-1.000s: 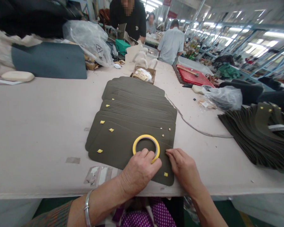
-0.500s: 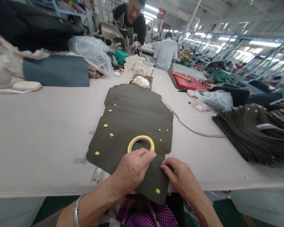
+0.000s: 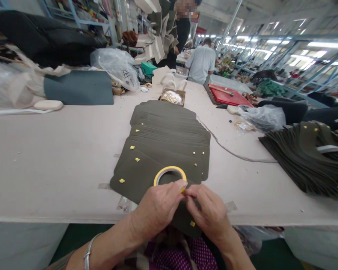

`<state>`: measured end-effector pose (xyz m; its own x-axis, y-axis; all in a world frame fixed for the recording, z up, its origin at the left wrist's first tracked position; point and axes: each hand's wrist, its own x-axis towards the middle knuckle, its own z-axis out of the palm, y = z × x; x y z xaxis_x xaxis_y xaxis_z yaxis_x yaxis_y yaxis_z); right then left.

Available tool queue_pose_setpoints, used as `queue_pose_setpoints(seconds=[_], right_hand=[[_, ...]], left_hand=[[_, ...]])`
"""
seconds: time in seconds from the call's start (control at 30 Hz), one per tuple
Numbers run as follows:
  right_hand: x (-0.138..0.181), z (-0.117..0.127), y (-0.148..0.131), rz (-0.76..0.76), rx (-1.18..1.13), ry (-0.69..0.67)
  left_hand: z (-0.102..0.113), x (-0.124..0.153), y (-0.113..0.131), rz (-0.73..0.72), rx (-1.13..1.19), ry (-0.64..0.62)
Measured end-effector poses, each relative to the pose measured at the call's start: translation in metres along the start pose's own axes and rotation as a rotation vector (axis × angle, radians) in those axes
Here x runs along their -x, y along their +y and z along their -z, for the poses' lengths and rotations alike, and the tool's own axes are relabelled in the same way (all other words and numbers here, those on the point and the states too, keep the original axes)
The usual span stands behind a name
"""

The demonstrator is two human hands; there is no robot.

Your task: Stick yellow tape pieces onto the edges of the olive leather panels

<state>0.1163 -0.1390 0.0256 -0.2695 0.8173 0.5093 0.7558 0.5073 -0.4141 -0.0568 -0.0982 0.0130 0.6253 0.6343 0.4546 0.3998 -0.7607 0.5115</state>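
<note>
My left hand is closed on a roll of yellow tape, which stands up above the fingers. Close beside it, the fingertips of my right hand pinch the yellow tape's end, and the two hands almost touch. Beneath them an olive-green leather panel juts over the table's front edge, with a small yellow tape piece near its corner. Beyond lies a fanned stack of like panels, with yellow tape bits along the left and gold studs at the right.
A thick pile of dark green strips lies at the right. Behind the stack is a small box of gold studs. A cord runs across the table. Two people are farther back, one beside hanging pale pieces.
My right hand has moved left from the panel's edge to the tape roll, and its fingers now pinch the tape's end. The person at the back has shifted right, and the view has turned slightly.
</note>
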Motion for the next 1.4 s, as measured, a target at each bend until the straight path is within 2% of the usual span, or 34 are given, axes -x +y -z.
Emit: queue_pose_setpoints(seconds=[0.17,0.27,0.37,0.43,0.5,0.63,0.77,0.87,1.0,1.13,1.27,1.4], right_hand=[[0.008,-0.008,-0.001,0.010,0.074,0.082],[0.008,-0.010,-0.002,-0.051,0.057,0.131],[0.006,-0.010,-0.003,-0.288,-0.077,0.165],[0.003,-0.010,-0.005,-0.510,-0.238,0.160],[0.001,-0.011,-0.007,-0.669,-0.369,0.155],[-0.001,-0.014,-0.001,-0.788,-0.430,0.154],[-0.001,-0.008,0.026,-0.949,-0.497,0.224],[0.000,-0.001,0.047,-0.945,-0.554,0.239],[-0.001,0.001,0.063,-0.906,-0.572,0.105],[-0.004,-0.001,0.072,-0.951,-0.576,0.070],[-0.006,0.006,0.070,-0.963,-0.592,0.044],[-0.001,0.013,0.057,-0.922,-0.535,-0.128]], left_hand=[[0.006,0.000,0.003,0.061,-0.015,-0.152],[0.009,-0.006,0.005,0.089,-0.065,-0.188],[0.008,-0.013,0.006,0.074,-0.121,-0.154],[0.004,-0.017,0.004,0.043,-0.138,-0.089],[-0.001,-0.019,0.002,0.009,-0.146,-0.028],[-0.007,-0.016,0.004,-0.017,-0.128,0.039],[-0.004,-0.013,0.009,-0.079,-0.072,0.029],[-0.003,-0.013,-0.001,-0.077,-0.211,-0.026],[-0.004,-0.007,-0.023,-0.055,-0.403,-0.177],[0.000,0.009,-0.023,-0.096,-0.338,-0.279],[0.005,0.021,-0.015,-0.157,-0.259,-0.301],[0.005,0.021,-0.016,-0.136,-0.254,-0.285]])
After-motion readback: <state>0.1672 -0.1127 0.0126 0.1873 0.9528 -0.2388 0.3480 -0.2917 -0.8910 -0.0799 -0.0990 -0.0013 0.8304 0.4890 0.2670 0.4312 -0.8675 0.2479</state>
